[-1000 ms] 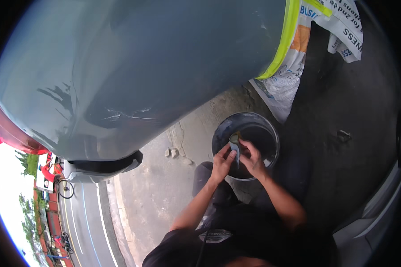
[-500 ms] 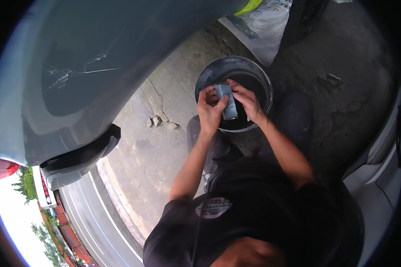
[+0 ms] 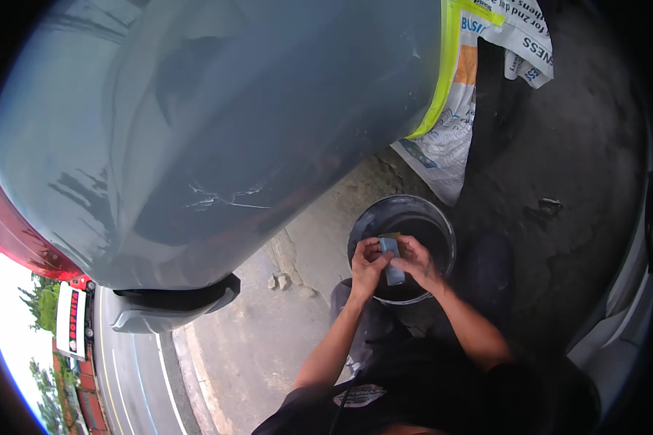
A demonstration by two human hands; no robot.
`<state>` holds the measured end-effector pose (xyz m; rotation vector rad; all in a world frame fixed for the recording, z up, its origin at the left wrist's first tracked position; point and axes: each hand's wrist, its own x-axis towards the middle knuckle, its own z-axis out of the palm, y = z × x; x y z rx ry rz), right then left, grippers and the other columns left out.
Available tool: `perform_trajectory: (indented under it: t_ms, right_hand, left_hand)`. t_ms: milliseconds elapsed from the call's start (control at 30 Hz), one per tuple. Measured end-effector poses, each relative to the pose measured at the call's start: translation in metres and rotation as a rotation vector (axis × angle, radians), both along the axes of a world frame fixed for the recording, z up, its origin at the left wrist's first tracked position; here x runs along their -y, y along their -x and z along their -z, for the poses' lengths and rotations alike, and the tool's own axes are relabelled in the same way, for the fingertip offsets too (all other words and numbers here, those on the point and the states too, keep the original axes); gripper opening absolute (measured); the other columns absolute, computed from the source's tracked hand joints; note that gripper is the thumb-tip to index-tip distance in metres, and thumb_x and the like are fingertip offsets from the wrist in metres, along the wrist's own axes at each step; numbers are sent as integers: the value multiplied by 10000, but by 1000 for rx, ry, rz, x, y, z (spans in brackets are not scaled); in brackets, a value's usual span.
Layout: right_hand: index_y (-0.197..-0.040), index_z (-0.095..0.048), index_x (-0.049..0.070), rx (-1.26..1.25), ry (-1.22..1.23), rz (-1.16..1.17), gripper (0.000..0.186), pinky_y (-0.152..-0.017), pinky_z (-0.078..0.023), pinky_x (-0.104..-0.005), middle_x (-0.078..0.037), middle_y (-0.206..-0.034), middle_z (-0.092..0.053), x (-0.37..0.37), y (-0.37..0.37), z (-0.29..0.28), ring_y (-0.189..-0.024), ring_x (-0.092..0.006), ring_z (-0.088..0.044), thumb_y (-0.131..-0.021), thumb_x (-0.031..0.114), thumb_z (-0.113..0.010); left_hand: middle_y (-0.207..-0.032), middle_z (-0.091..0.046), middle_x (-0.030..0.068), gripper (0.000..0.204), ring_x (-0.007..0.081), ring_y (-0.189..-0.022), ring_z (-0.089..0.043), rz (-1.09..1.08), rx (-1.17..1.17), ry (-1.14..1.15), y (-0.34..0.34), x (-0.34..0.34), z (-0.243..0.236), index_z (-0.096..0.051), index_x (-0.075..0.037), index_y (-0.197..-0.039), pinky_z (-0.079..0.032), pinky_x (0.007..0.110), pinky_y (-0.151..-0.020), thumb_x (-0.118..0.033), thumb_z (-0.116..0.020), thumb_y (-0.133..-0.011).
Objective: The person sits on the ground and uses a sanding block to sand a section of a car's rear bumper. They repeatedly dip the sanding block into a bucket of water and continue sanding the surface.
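Observation:
Over a round black bucket (image 3: pixel 386 208), both my hands hold a sanding block wrapped in grey-blue sandpaper (image 3: pixel 395 276). A yellowish-green edge shows at its far end. My left hand (image 3: pixel 366 268) grips its left side, with the thumb lying across the front. From the right, my right hand (image 3: pixel 419 264) closes on the block, its thumb and fingers pressed to the sheet. The bucket's dark inside shows around my hands; what it holds I cannot make out. Ahead and left is a grey car body panel (image 3: pixel 283 123) with pale jagged scratches (image 3: pixel 228 201) near its lower part.
Printed paper sheeting (image 3: pixel 442 163) hangs from the panel's right side, edged with bright yellow-green tape (image 3: pixel 442 80). Small broken stones (image 3: pixel 280 281) lie on the concrete left of the bucket. A red tail light (image 3: pixel 22 228) is at far left; a pale car (image 3: pixel 617 312) stands at right.
The view has swung up and left, so more of the car panel and masking shows, and my hands sit lower in the picture. My right fingers have closed further over the block.

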<state>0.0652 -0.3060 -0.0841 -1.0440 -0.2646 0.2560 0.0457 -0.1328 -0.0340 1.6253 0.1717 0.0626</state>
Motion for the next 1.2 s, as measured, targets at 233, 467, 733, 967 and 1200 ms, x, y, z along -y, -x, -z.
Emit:
perform_trajectory:
  t_ms: [233,467,733,967,1200]
  right_hand:
    - [-1362,-630,-11,-110,-81,24,489,-960,-561,-330,-108,-1200,-750,14,-13,-8,-1101,-177,-714,-943,140,-832]
    - [-1325,-672,-32,-143,13,-12,472,-971,-558,-363,-140,-1160,-773,11,-8,6,-1075,-225,-733,-904,120,-822]
    - [-1368,-668,-22,833,337,651,480,-1020,-546,-414,-241,-1328,-686,35,-20,-169,-1196,-386,-687,-931,112,-816]
    - [-1371,-688,41,1249,353,1167,626,-915,-572,-472,-244,-1257,-658,35,-80,-293,-1056,-409,-692,-783,50,-901]
    - [-1373,-679,69,1321,408,1465,655,-840,-524,-487,-218,-1217,-640,17,-118,-331,-1028,-381,-661,-755,63,-896]
  left_hand:
    - [-1261,-713,110,427,195,-1103,-693,16,-230,144,20,-9,-16,-647,12,-1337,-600,350,-910,-232,-798,-1021]
    - [-1437,-616,180,387,225,-1037,-749,-69,217,-488,75,-36,-112,-631,13,-1363,-618,356,-896,-68,-759,-1007]
    - [-1389,-598,221,360,304,-1221,-634,-775,1323,-1184,160,-92,-293,-452,39,-1436,-530,448,-1037,-66,-522,-1098]
    - [-1429,-591,224,441,312,-1268,-592,-1097,1310,-1357,183,-181,-380,-431,14,-1492,-479,479,-1082,-157,-592,-1117]
    - [-1480,-560,192,510,307,-1346,-553,-1162,1162,-1320,143,-224,-371,-429,-5,-1508,-378,528,-1195,-292,-605,-1125]
